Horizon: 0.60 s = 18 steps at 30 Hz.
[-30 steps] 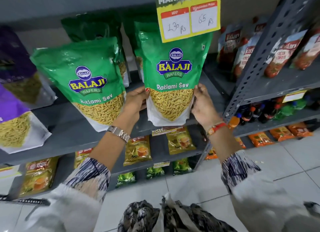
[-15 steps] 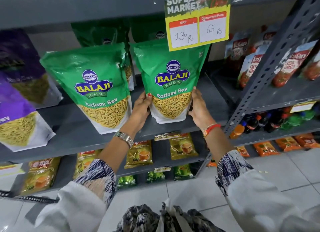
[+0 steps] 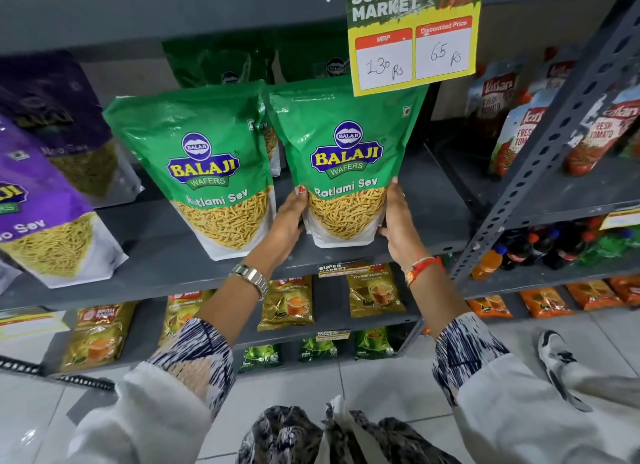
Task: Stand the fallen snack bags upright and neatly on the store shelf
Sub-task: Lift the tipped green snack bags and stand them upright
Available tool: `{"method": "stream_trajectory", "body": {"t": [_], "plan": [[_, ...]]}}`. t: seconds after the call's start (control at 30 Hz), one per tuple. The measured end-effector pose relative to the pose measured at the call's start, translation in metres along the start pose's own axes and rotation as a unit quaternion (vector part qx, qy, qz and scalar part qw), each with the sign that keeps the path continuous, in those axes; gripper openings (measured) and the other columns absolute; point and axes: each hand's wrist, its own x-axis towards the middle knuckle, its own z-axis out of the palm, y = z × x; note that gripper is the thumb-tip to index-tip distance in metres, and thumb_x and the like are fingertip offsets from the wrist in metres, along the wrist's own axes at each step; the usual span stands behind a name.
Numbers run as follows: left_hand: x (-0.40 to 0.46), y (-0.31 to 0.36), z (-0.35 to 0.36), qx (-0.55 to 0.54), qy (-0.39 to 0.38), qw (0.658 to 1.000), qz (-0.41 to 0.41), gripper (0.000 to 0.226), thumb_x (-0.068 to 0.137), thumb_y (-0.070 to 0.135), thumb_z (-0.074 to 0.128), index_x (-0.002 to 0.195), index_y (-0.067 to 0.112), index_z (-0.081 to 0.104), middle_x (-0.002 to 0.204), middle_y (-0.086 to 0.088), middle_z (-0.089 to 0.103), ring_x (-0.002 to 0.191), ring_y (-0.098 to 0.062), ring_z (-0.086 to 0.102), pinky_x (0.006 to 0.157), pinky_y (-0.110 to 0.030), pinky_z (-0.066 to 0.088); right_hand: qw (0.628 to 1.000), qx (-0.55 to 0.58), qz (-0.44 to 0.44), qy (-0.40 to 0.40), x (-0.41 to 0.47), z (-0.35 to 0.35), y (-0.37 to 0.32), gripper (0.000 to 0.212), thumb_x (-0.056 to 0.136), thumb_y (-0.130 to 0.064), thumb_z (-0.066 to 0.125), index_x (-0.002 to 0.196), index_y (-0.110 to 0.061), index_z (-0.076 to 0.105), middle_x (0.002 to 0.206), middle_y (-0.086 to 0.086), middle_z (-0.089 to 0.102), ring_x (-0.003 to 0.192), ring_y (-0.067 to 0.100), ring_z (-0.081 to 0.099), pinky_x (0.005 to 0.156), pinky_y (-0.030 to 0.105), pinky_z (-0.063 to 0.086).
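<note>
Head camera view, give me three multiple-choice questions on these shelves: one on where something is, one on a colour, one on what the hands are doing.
1. Where does the yellow price card hang?
A. Above the held Ratlami Sev bag
B. On the floor
C. Beside the tea packets

2. What colour are the sev bags left of the green ones?
A. Red
B. Purple
C. Orange

3. How is the right-hand Ratlami Sev bag held?
A. By one hand at its top
B. Not touched
C. By both hands at its lower sides

Answers: 1 A, the card covers that bag's top corner. 2 B, the purple bags lean at far left. 3 C, the left hand and right hand clasp its lower edges; it looks upright beside the other green bag.
</note>
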Motion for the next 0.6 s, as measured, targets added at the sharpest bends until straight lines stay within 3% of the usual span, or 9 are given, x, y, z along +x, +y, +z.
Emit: {"method": "stream_trajectory", "body": {"t": [0.1, 0.17, 0.2, 0.27, 0.3, 0.37, 0.43, 0.5, 0.6], "plan": [[-0.007, -0.008, -0.003, 0.071, 0.050, 0.996, 0.002, 0.060, 0.090, 0.049, 0.038, 0.142, 0.020, 0.032, 0.153, 0.000, 0.033, 0.140, -0.019, 0.031, 0.118, -0.045, 0.022, 0.996, 0.034, -0.047, 0.062, -0.011, 0.000, 0.010, 0.057, 0.087, -0.063, 0.031, 0.125, -0.024, 0.045, 0.134, 0.007, 0.054, 0.120, 0.022, 0.054, 0.103, 0.046, 0.043], [-0.030, -0.015, -0.010, 0.140, 0.080, 0.986, 0.050, 0.052, 0.095, 0.040, 0.039, 0.138, 0.011, 0.041, 0.145, -0.003, 0.042, 0.134, -0.017, 0.040, 0.116, -0.040, 0.029, 0.983, 0.057, -0.091, 0.147, -0.021, -0.001, 0.020, 0.037, 0.085, -0.057, 0.041, 0.105, -0.027, 0.051, 0.123, 0.008, 0.059, 0.112, 0.021, 0.057, 0.101, 0.051, 0.045], [-0.044, -0.020, -0.016, 0.158, 0.101, 0.978, 0.096, 0.045, 0.096, 0.034, 0.040, 0.131, 0.007, 0.049, 0.134, -0.005, 0.054, 0.124, -0.015, 0.051, 0.109, -0.038, 0.038, 0.973, 0.076, -0.121, 0.179, -0.028, 0.000, 0.024, 0.023, 0.086, -0.048, 0.044, 0.095, -0.029, 0.052, 0.113, 0.006, 0.060, 0.104, 0.019, 0.058, 0.097, 0.050, 0.047], [-0.075, -0.025, -0.029, 0.143, 0.190, 0.952, 0.192, 0.033, 0.096, 0.024, 0.041, 0.107, 0.004, 0.065, 0.096, -0.001, 0.071, 0.089, -0.003, 0.067, 0.083, -0.027, 0.054, 0.959, 0.090, -0.182, 0.200, -0.044, 0.007, 0.033, 0.007, 0.086, -0.035, 0.047, 0.086, -0.030, 0.051, 0.094, -0.001, 0.058, 0.085, 0.012, 0.056, 0.083, 0.044, 0.050], [-0.084, -0.029, -0.040, 0.130, 0.250, 0.930, 0.235, 0.031, 0.096, 0.020, 0.041, 0.096, 0.006, 0.068, 0.080, 0.005, 0.070, 0.072, -0.001, 0.066, 0.069, -0.024, 0.054, 0.957, 0.082, -0.207, 0.187, -0.054, 0.013, 0.036, 0.005, 0.086, -0.033, 0.047, 0.086, -0.030, 0.051, 0.088, -0.005, 0.056, 0.080, 0.011, 0.055, 0.078, 0.043, 0.049], [-0.092, -0.030, -0.064, 0.089, 0.352, 0.884, 0.294, 0.030, 0.094, 0.020, 0.040, 0.082, 0.014, 0.067, 0.065, 0.012, 0.065, 0.058, -0.011, 0.060, 0.053, -0.031, 0.047, 0.963, 0.046, -0.235, 0.125, -0.068, 0.031, 0.046, 0.008, 0.088, -0.027, 0.047, 0.086, -0.032, 0.052, 0.084, -0.008, 0.056, 0.078, 0.012, 0.054, 0.075, 0.043, 0.048], [-0.088, -0.027, -0.085, 0.054, 0.429, 0.847, 0.309, 0.027, 0.092, 0.024, 0.040, 0.080, 0.018, 0.063, 0.065, 0.013, 0.063, 0.060, -0.020, 0.056, 0.055, -0.041, 0.046, 0.969, 0.007, -0.242, 0.050, -0.076, 0.054, 0.051, 0.012, 0.089, -0.021, 0.046, 0.087, -0.031, 0.053, 0.084, -0.007, 0.058, 0.077, 0.014, 0.056, 0.074, 0.039, 0.050], [-0.080, -0.024, -0.102, 0.017, 0.462, 0.831, 0.309, 0.019, 0.090, 0.023, 0.042, 0.089, 0.017, 0.059, 0.079, 0.015, 0.063, 0.075, -0.019, 0.057, 0.069, -0.043, 0.048, 0.971, -0.024, -0.234, -0.033, -0.079, 0.076, 0.054, 0.009, 0.091, -0.021, 0.047, 0.093, -0.023, 0.055, 0.091, -0.002, 0.061, 0.085, 0.015, 0.060, 0.079, 0.036, 0.053], [-0.057, -0.023, -0.125, -0.013, 0.414, 0.879, 0.237, 0.035, 0.092, 0.028, 0.039, 0.124, 0.016, 0.046, 0.128, -0.001, 0.052, 0.116, -0.021, 0.049, 0.102, -0.041, 0.041, 0.972, -0.070, -0.187, -0.127, -0.072, 0.107, 0.055, 0.033, 0.093, -0.027, 0.049, 0.121, -0.009, 0.050, 0.121, 0.005, 0.056, 0.109, 0.014, 0.055, 0.097, 0.034, 0.046]]}}
